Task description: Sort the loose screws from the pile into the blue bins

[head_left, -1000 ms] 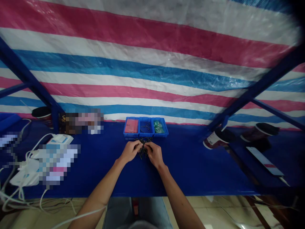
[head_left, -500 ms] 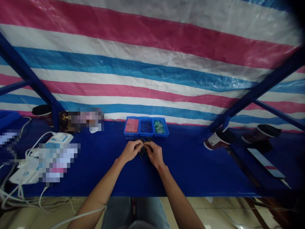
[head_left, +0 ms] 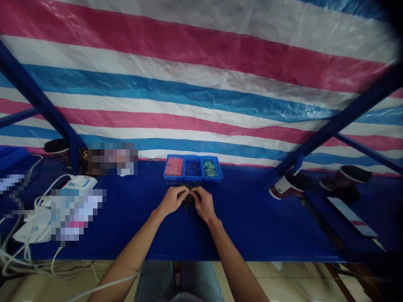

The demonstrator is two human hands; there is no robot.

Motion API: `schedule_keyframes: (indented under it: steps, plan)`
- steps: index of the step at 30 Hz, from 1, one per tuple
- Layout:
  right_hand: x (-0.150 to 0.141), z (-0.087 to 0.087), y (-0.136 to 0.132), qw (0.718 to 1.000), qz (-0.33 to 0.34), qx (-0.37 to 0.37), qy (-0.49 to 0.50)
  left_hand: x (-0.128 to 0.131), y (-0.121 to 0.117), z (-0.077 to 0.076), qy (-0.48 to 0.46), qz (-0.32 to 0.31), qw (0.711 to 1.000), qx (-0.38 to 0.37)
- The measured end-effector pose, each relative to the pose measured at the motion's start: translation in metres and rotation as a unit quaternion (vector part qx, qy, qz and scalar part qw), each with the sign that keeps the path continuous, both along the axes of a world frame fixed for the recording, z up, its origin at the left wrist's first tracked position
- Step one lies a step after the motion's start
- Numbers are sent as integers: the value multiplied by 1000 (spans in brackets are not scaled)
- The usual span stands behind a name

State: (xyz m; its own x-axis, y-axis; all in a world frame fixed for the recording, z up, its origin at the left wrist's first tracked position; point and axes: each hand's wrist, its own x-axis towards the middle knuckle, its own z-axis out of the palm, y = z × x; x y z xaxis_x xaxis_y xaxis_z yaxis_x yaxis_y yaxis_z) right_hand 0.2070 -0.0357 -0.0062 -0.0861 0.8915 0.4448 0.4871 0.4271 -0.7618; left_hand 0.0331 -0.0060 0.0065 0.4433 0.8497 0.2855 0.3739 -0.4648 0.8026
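While your left hand [head_left: 172,200] and right hand [head_left: 204,202] pinch narrowly over the dark sticks [head_left: 189,204], what they hold unclear, this fine handling seems to want steadiness next.

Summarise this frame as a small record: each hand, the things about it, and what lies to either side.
Left hand: fingertips bunched over the pile; anything held too small to tell
Right hand: fingertips meeting or nearly meeting the left's; grip unclear
Pile of thin dark rods: on the blue table
Left bin: pink contents
Middle bin: few dark rods
Right bin: green contents
Left side: white power strip
Right side: labelled cup, phone
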Motion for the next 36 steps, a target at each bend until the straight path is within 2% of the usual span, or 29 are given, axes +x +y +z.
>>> schedule_keyframes:
  steps: [5,10,14,25,36]
  plan:
    - [0,2,-1,999,2,-2,-34,1,1,-1,-1,5,1000,6]
    - [-1,-1,-1,989,-35,-18,-140,2,2,-3,6,2,1000,12]
    - [0,-3,1,985,-49,-16,-167,3,1,-1,11,-7,1000,7]
    - [3,-2,1,998,-3,-13,-64,1,0,-3,7,1,1000,-28]
    - [2,1,-1,999,27,-25,28,0,-2,0,1,14,999,-39]
